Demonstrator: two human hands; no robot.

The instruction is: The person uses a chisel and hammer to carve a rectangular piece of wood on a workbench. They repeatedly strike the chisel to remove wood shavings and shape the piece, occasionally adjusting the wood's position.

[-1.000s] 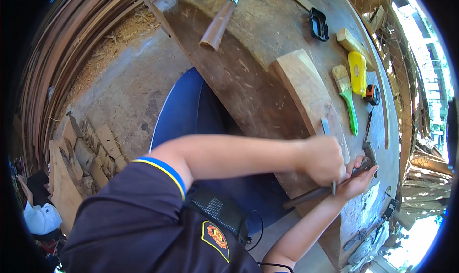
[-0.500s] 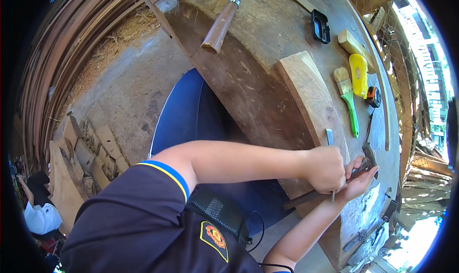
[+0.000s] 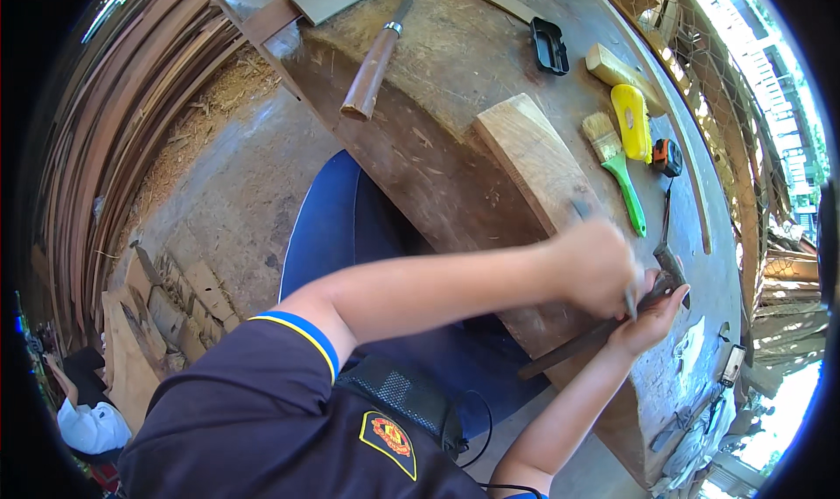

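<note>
My left hand (image 3: 595,267) is closed in a fist, smeared by motion, around a narrow flat metal blade (image 3: 581,208). One end of the blade sticks out above the fist, the other below it. The fist is over the near end of a thick wooden board (image 3: 534,153). Just right of it, my right hand (image 3: 654,318) is closed around a hammer near its dark head (image 3: 670,272). The hammer's handle (image 3: 564,350) runs down to the left, past the bench edge.
On the workbench (image 3: 420,202) lie a wood-handled tool (image 3: 372,75), a black tray (image 3: 549,46), a green-handled brush (image 3: 619,171), a yellow case (image 3: 631,123), a wooden block (image 3: 623,75) and an orange-black tape measure (image 3: 668,156). Long planks (image 3: 131,140) line the left. Another person (image 3: 92,425) is at lower left.
The view has shifted, so the bench things sit further left and a little higher. My left fist has tilted with the blade, whose upper end leans further left. Both hands keep their grips.
</note>
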